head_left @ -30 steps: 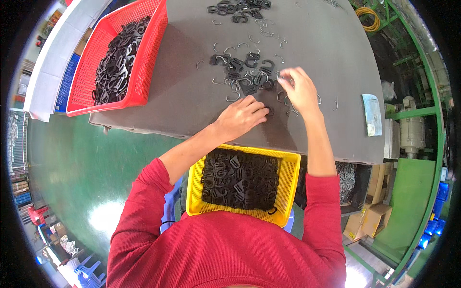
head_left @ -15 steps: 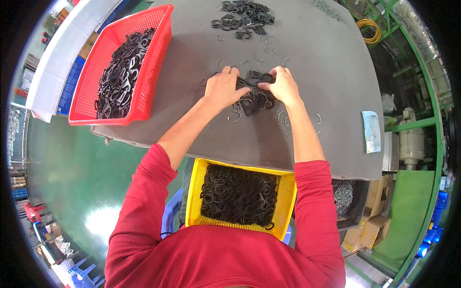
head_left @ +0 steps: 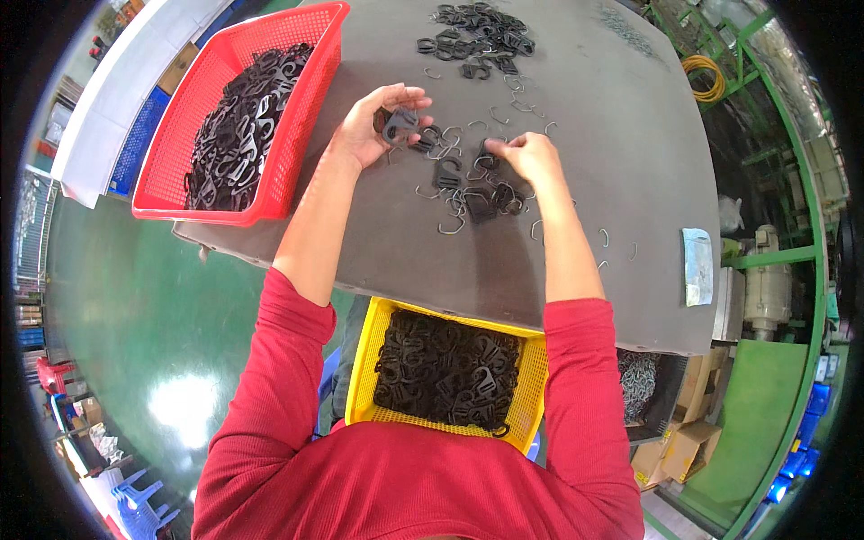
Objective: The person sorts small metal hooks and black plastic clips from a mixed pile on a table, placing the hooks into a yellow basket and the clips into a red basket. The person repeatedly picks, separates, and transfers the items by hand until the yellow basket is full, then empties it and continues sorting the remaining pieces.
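Observation:
Black plastic hooks [head_left: 396,126] lie in my left hand [head_left: 362,128], whose fingers curl around them beside the red basket. My right hand [head_left: 533,160] has its thumb and finger closed at a black plastic hook [head_left: 488,157] on the table; part of it is hidden by the fingertips. Between my hands is a loose pile of black hooks [head_left: 447,174] mixed with bent metal wire hooks [head_left: 453,222]. More wire hooks are scattered around this pile.
A red basket [head_left: 328,99] of black pieces stands at the table's left. Another heap of black hooks [head_left: 486,31] lies at the far side. Against my body sits a yellow basket [head_left: 360,382] filled with black hooks. A pale blue packet [head_left: 697,265] rests by the right edge.
My left hand has drawn back left from the pile, turned upward, with black hooks in it. My right hand stays near the pile, and the pieces there are more spread out.

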`<state>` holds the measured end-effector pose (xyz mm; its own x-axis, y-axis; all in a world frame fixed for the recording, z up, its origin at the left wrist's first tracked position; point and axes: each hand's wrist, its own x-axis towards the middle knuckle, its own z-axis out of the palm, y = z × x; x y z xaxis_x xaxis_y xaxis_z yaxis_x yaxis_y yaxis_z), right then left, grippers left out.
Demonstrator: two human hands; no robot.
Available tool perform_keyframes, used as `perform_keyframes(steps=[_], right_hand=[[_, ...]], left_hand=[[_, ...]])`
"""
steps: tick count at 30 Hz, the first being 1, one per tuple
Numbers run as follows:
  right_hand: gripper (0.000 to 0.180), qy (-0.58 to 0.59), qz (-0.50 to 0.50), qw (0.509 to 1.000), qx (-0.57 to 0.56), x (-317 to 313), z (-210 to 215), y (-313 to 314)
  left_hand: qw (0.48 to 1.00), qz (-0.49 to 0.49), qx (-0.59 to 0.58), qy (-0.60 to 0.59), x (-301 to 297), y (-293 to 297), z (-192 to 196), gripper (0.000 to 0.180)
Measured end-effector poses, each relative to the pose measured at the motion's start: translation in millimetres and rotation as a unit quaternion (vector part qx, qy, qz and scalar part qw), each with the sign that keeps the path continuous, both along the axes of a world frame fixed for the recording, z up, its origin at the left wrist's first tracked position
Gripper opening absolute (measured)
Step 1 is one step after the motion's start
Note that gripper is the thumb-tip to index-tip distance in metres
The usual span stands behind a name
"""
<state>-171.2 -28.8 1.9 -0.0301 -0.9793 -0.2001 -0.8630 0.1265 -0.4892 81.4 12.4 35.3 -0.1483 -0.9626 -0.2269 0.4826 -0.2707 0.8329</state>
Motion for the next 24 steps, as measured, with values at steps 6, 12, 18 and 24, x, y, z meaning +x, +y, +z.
perform_keyframes(steps=[6,12,18,24], right_hand=[[0.03,-0.036,0.041,0.998,-0.012,12,-2,-20],[0.047,0.105,0.062,0.992,-0.02,35,7,-4],[0.044,-0.121,0.111,0.986,-0.012,15,-8,-27],[0.037,-0.155,0.075,0.985,-0.008,1,24,-17]], left_hand=[[0.78,0.048,-0.108,-0.615,-9,-1,-33,0.05],[0.693,-0.004,-0.102,-0.714,-32,-7,-33,0.047],[0.919,-0.001,-0.1,-0.38,-5,-12,-30,0.027],[0.991,-0.033,-0.051,-0.118,11,22,-14,0.02]])
